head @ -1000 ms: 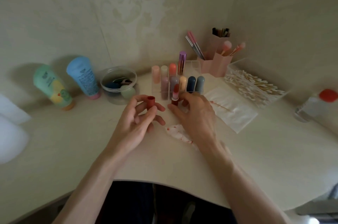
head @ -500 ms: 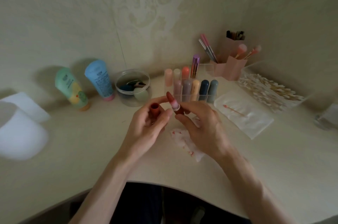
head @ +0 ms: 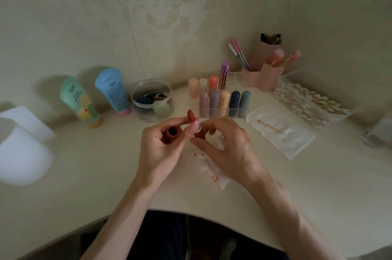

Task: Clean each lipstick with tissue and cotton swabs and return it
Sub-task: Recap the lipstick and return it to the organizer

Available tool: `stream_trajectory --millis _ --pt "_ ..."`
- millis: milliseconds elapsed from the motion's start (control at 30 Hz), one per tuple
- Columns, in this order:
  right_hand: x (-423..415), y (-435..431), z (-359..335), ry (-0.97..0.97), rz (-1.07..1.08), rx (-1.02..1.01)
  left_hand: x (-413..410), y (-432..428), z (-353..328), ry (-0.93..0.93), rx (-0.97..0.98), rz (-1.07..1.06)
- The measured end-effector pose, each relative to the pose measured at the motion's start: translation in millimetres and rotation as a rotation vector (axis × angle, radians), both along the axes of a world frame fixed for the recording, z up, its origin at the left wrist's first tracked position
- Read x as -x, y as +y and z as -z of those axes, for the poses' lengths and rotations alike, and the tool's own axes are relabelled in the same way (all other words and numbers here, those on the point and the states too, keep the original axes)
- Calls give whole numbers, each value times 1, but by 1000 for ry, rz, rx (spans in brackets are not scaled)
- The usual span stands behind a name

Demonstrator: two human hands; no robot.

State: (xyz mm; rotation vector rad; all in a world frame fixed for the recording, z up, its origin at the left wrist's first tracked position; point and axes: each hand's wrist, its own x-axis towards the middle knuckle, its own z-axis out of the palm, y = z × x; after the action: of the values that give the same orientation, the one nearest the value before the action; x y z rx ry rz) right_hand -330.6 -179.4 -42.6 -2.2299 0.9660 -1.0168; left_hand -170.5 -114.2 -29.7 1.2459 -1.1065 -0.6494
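Left grip [head: 161, 149] round the red cap [head: 173, 131], right grip [head: 229, 153] round the lipstick [head: 192, 118], above stained tissue [head: 209, 166], organizer [head: 239, 79] just behind.

- A clear organizer [head: 238, 81] is set on the pale desk [head: 297, 196].
- Left of it are placed a jar [head: 148, 118], a blue tube [head: 113, 92] and a green tube [head: 79, 102].
- A stained tissue [head: 209, 166] is laid before it; a swab box [head: 296, 78], right.

1 lipstick [head: 192, 118] held w/ 1 cap [head: 173, 131] off, 9 more in rack [head: 240, 78] — 2 tubes [head: 79, 102], 1 jar [head: 148, 119], 2 hands [head: 161, 149].
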Motion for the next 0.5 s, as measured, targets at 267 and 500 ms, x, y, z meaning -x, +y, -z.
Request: stream_trajectory --millis 267,500 --pt "-2 5 -10 -82 -130 -129 -1 0 -4 185 -59 -32" --pt "-1 3 -6 -97 -50 -87 3 2 -8 207 -45 -60"
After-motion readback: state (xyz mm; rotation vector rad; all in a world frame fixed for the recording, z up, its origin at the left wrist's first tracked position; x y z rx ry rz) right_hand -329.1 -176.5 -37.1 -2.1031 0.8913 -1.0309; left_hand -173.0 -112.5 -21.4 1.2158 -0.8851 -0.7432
